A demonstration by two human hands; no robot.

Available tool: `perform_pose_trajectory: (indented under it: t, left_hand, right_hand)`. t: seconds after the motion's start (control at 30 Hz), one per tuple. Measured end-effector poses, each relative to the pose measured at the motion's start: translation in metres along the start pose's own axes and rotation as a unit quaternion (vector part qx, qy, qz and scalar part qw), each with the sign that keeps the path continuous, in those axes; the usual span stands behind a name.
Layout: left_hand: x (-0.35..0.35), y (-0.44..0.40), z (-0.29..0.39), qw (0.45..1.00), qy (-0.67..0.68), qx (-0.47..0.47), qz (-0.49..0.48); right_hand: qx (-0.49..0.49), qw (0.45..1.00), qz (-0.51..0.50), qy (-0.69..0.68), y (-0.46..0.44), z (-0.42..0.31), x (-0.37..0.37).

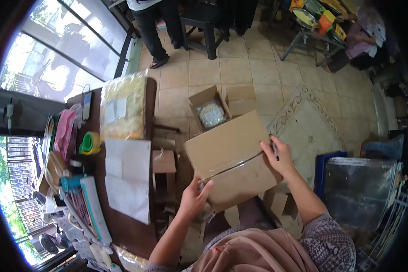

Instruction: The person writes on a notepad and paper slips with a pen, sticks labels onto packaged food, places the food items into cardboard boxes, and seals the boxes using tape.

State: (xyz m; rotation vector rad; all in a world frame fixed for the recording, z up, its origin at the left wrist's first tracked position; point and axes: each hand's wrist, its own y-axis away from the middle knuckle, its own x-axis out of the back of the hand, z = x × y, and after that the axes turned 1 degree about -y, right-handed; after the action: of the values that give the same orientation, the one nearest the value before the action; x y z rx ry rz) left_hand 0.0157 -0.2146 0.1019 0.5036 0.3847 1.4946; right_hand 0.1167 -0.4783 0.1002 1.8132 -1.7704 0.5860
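Note:
A brown cardboard box [229,147] is held tilted in front of my body, its top flaps meeting along a dark gap with clear tape over part of it. My left hand [196,196] grips the near left edge, thumb on top. At the far right corner, my right hand [279,156] holds the box's edge, and a black pen [275,151] is tucked between its fingers. Beyond the held box, an open carton [196,100] on the floor contains a clear plastic-wrapped pack [211,113].
A dark brown table [130,235] to the left bears an open notebook [128,181], a plastic-wrapped stack [123,106] and a tape roll [90,143]. Metal trays [356,181] stand at the right. A black stool [204,22] and other people [152,27] are farther away.

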Motion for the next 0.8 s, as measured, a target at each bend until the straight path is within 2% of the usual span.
perform_pose_trajectory:
  t: [0.07,0.13,0.2,0.23,0.3,0.37,0.43,0.47,0.5,0.53,0.6,0.63,0.67,0.7,0.73,0.8]
  left_hand:
    - [-0.036,-0.086,-0.014,0.999,-0.011,0.013,-0.027]
    - [-0.085,-0.203,-0.034,0.996,-0.033,-0.084,-0.026]
    - [-0.112,-0.285,-0.072,0.996,-0.088,-0.029,-0.012]
    - [-0.121,-0.313,-0.072,0.996,-0.088,-0.022,-0.012]
    - [-0.137,-0.362,-0.073,0.997,-0.070,-0.024,-0.024]
    - [-0.152,-0.400,-0.082,0.999,-0.036,-0.031,-0.013]
    - [-0.157,-0.434,-0.094,0.999,-0.002,-0.040,-0.001]
    - [-0.158,-0.451,-0.101,0.997,-0.079,-0.016,0.023]
    - [-0.160,-0.464,-0.106,0.987,-0.154,0.007,0.046]
    - [-0.161,-0.473,-0.113,0.987,-0.155,0.015,0.046]
    - [-0.167,-0.485,-0.120,0.924,-0.367,0.101,0.020]
    - [-0.169,-0.488,-0.129,0.924,-0.366,0.107,0.018]
    - [-0.170,-0.490,-0.135,0.910,-0.405,0.074,0.047]
    - [-0.170,-0.490,-0.141,0.893,-0.442,0.041,0.076]
    - [-0.167,-0.491,-0.146,0.893,-0.441,0.049,0.076]
    - [-0.156,-0.489,-0.137,0.868,-0.493,0.048,-0.017]
  right_hand:
    - [-0.003,1.000,0.012,0.019,-0.053,0.056,0.012]
    - [-0.035,0.997,0.052,0.050,-0.116,0.138,0.002]
    - [-0.027,0.996,0.074,0.046,-0.163,0.193,-0.014]
    - [-0.020,0.994,0.100,0.044,-0.184,0.215,-0.021]
    - [-0.024,0.994,0.087,0.065,-0.226,0.247,-0.031]
    - [-0.027,0.994,0.070,0.085,-0.264,0.281,-0.046]
    - [-0.013,0.996,0.074,0.046,-0.292,0.317,-0.067]
    - [-0.017,0.997,0.067,0.044,-0.302,0.331,-0.078]
    - [-0.029,0.999,0.018,0.022,-0.309,0.343,-0.088]
    - [-0.042,0.999,-0.032,0.000,-0.311,0.354,-0.098]
    - [-0.035,0.997,-0.042,0.045,-0.301,0.385,-0.143]
    - [-0.026,0.994,-0.047,0.091,-0.292,0.392,-0.160]
    - [-0.010,0.989,-0.035,0.145,-0.286,0.390,-0.170]
    - [-0.011,0.989,-0.040,0.145,-0.290,0.389,-0.173]
    - [-0.020,0.982,-0.056,0.180,-0.296,0.385,-0.177]
    - [-0.045,0.970,-0.075,0.227,-0.296,0.377,-0.178]
